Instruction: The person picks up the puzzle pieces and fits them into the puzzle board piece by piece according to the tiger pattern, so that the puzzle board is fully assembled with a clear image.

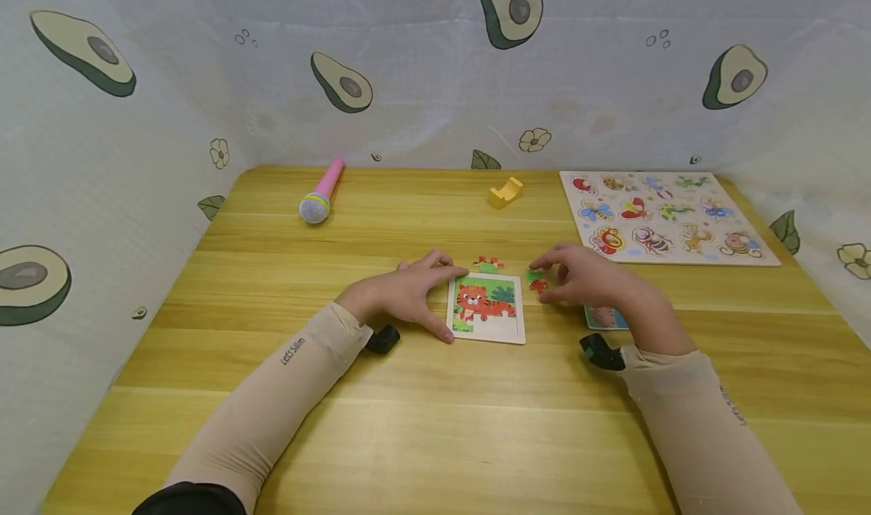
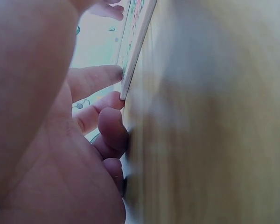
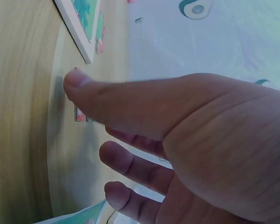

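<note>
A small tiger jigsaw puzzle [image 1: 486, 307] in a white frame lies flat at the middle of the table, its picture broken by pale gaps along the lower part. My left hand [image 1: 411, 292] spreads along its left side, index fingertip at the top corner and thumb at the bottom corner; the left wrist view shows fingertips against the frame's edge [image 2: 139, 51]. Just right of the frame, my right hand [image 1: 592, 277] pinches a green and red puzzle piece [image 1: 537, 282] between thumb and fingers. In the right wrist view the thumb hides most of that piece [image 3: 80, 115].
Another puzzle piece [image 1: 488, 267] lies just behind the frame. A second picture board [image 1: 605, 318] is partly under my right wrist. Farther back are an insect picture board [image 1: 674, 216], a yellow curved block [image 1: 506, 193] and a pink toy microphone [image 1: 323, 193]. A printed curtain surrounds the table.
</note>
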A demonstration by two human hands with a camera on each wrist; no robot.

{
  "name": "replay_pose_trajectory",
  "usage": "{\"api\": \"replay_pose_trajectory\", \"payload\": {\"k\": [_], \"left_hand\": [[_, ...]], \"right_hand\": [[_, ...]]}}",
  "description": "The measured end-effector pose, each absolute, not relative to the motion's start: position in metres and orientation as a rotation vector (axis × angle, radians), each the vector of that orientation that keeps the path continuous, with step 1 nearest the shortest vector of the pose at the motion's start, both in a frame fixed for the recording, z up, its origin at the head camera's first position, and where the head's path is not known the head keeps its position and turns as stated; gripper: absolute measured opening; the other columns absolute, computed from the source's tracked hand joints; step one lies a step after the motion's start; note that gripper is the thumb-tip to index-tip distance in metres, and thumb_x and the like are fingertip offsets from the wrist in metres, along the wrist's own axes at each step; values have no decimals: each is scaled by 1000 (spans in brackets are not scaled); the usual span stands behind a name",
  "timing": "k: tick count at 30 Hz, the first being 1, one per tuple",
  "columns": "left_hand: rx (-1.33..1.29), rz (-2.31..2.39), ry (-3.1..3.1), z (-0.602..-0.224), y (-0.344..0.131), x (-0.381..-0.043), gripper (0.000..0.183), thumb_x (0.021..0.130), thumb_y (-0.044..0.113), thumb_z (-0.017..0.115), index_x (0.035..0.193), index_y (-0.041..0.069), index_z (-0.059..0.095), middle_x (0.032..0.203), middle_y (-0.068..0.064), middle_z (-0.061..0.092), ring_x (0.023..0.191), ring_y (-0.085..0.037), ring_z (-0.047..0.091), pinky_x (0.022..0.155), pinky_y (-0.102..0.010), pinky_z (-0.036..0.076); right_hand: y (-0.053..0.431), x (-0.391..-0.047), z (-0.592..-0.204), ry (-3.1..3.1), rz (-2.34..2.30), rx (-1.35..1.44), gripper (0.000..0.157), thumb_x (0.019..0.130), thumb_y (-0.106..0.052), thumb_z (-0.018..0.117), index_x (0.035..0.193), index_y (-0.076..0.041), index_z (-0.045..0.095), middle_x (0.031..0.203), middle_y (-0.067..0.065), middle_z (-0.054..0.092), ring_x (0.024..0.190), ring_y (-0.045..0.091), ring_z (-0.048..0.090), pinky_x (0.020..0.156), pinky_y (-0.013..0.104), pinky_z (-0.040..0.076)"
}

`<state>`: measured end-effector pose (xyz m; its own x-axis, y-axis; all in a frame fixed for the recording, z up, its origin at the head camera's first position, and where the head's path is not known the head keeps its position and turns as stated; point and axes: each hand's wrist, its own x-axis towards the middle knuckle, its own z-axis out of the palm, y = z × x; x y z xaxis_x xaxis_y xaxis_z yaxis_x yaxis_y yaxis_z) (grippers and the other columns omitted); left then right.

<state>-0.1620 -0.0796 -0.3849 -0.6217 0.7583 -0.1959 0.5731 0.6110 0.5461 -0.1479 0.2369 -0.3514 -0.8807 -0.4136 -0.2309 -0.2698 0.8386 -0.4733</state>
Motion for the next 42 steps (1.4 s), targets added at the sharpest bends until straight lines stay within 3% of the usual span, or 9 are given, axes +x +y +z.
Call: {"api": "replay_pose_trajectory", "payload": {"k": [8,17,24,30,36,42], "left_hand": [[1057,610,2420,-384,-79,-162,110,74,61,83,161,21,28,147,0,27,127,-20,35,98,-44,27],[1051,609,2419,-385,-79,-162,111,74,62,82,161,21,28,150,0,25,131,-19,34,97,-42,27],[1050,612,2420,-385,-79,-162,111,73,63,82,161,22,28,149,0,25,130,-20,33,98,-43,27],[1049,613,2421,-384,-79,-162,111,73,63,83,161,21,28,150,0,25,130,-20,34,98,-42,27],[1052,607,2421,-382,-78,-161,111,74,61,83,161,20,28,150,0,26,132,-19,34,98,-43,27],[1052,607,2424,-383,-79,-162,111,73,62,83,161,21,28,150,0,26,132,-19,34,98,-42,27]], "right_hand": [[237,-148,-354,2684,-565,-546,43,91,-18,77,130,-3,67,126,18,54,101,31,51,94,53,44],[236,-148,-354,2690,-567,-545,39,92,-17,76,126,-1,68,122,16,58,100,29,52,94,52,44],[235,-149,-354,2713,-593,-519,41,91,-26,78,122,-1,68,114,12,62,92,26,52,83,43,45],[233,-149,-354,2701,-634,-496,28,92,-26,76,113,-6,71,101,5,66,84,21,56,76,38,48],[234,-147,-353,2660,-600,-594,37,92,-23,77,126,-9,71,114,9,61,95,25,53,83,42,47],[234,-148,-354,2656,-598,-568,33,89,-23,80,119,-9,73,112,8,63,95,25,53,84,43,47]]}}
